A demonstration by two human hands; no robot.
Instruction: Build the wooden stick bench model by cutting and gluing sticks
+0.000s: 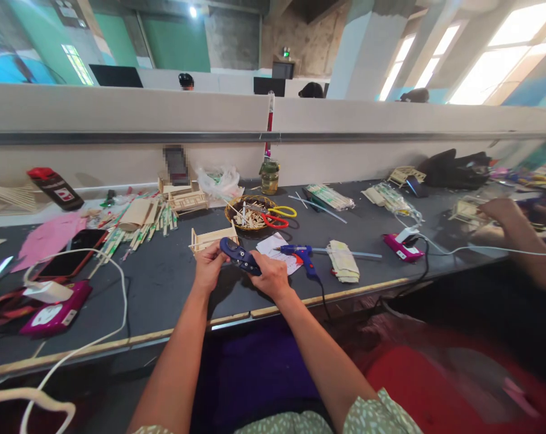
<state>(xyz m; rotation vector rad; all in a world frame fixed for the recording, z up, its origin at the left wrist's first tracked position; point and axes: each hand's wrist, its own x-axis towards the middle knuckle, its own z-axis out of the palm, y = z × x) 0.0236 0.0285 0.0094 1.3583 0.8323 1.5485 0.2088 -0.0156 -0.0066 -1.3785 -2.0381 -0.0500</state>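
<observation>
My right hand (269,274) is closed round the handles of dark blue cutting pliers (239,255) above the front of the dark table (164,283). My left hand (208,262) pinches something small at the pliers' head; I cannot make out what. Just behind the hands stands a small frame of wooden sticks (210,238). A blue hot-glue gun (302,254) lies to the right of my right hand, beside a white paper slip (273,246).
A wicker basket (250,211) of sticks, red and yellow scissors (279,216), a jar (270,176), and stick bundles (141,223) lie behind. Phone (72,253), pink chargers (56,313) and white cables sit left. Another person's arm (521,232) works at right.
</observation>
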